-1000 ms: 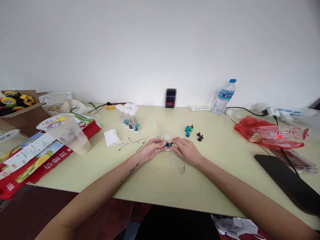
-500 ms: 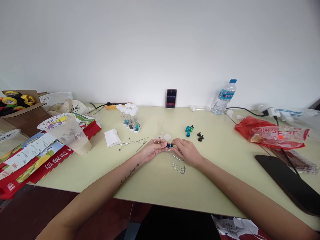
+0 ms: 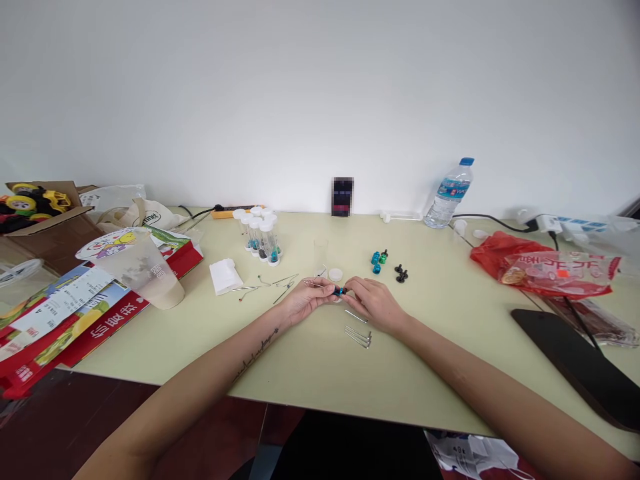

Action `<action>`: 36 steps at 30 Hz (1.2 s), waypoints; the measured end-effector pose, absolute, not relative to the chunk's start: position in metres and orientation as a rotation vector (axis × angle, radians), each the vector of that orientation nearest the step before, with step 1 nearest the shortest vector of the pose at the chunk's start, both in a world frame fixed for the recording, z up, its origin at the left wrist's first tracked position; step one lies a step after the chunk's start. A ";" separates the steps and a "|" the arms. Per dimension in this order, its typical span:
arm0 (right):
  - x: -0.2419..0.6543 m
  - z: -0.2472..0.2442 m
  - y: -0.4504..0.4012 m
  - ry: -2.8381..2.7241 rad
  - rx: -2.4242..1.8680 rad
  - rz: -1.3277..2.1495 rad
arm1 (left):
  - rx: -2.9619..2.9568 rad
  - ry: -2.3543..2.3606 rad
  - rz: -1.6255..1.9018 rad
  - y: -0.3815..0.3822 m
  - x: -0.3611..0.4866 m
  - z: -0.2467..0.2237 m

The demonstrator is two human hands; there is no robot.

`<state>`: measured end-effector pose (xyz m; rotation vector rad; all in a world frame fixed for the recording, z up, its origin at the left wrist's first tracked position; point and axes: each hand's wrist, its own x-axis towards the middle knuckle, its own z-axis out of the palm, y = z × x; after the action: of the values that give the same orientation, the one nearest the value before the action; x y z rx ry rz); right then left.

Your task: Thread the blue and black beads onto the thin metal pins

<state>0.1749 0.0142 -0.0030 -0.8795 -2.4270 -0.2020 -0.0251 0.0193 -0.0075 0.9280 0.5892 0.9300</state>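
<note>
A small blue and black part point(image 3: 339, 291) is pinched between the fingertips of my left hand point(image 3: 309, 300) and my right hand point(image 3: 374, 303). My left fingers also hold a thin metal rod point(image 3: 316, 285) that runs toward that part. Just behind the hands is a round white cap point(image 3: 335, 274). Thin metal pins point(image 3: 358, 338) with dark ends lie in front of my right hand. Blue and green pieces point(image 3: 376, 261) and black knob-like pieces point(image 3: 401, 273) sit to its right. More thin rods point(image 3: 280, 285) lie left of my left hand.
Capped clear tubes point(image 3: 265, 240) stand together at the back left, behind a white packet point(image 3: 225, 276). A drink cup point(image 3: 150, 270) leans over a red box at left. A water bottle point(image 3: 450, 197), a red plastic bag point(image 3: 505, 257) and a black slab point(image 3: 575, 367) are at right.
Both hands stay in nearly the same place around the blue and black part. The whole view has shifted very slightly; nothing else visibly differs.
</note>
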 end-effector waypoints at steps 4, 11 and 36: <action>0.175 -0.003 0.015 -2.439 -0.884 -0.208 | 0.922 0.595 0.927 0.019 -0.025 -0.008; 0.174 -0.003 0.013 -2.396 -0.827 -0.170 | 0.911 0.574 0.929 0.020 -0.025 -0.009; 0.174 -0.002 0.014 -2.400 -0.853 -0.172 | 0.903 0.590 0.951 0.019 -0.024 -0.008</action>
<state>0.1744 0.0139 -0.0018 -0.8534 -2.4000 -0.1724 -0.0236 0.0186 -0.0077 0.9026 0.5901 0.9513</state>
